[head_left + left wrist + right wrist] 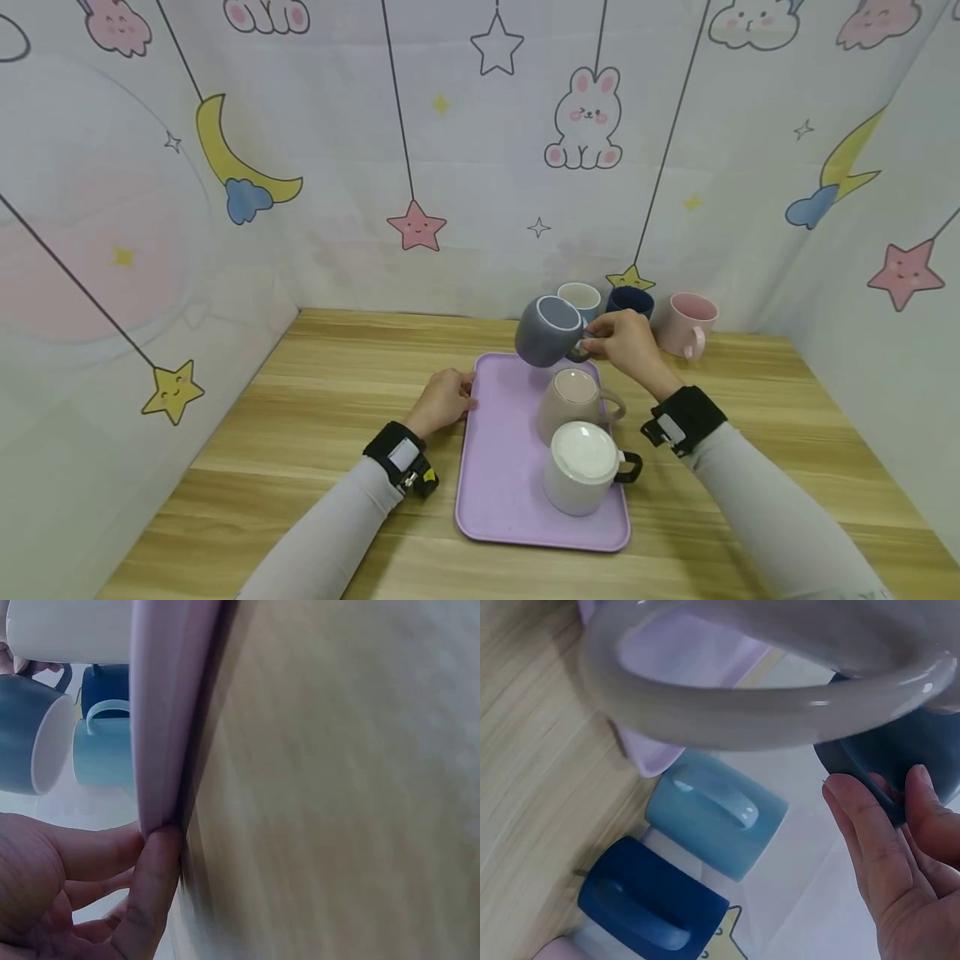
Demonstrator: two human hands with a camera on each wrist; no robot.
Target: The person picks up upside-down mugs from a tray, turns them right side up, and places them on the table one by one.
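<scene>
My right hand [633,346] holds a dark grey mug [534,340] by its handle above the far end of the lilac tray [502,475]. Tilted, the mug has its base up, and its pale inside shows in the left wrist view. At the tray's left rim, my left hand [441,402] pinches the edge between thumb and fingers, as the left wrist view shows closely. Two upturned mugs stand on the tray's right side: a beige mug [564,410] and, nearer, a white mug [573,487] with a black handle. The beige handle [727,716] looms in the right wrist view.
Behind the tray, by the back wall, stand a light blue mug [712,814], a navy mug [649,900] and a pink mug [686,325], all upright. Patterned cloth [495,183] encloses the wooden table [360,350] at the back and sides.
</scene>
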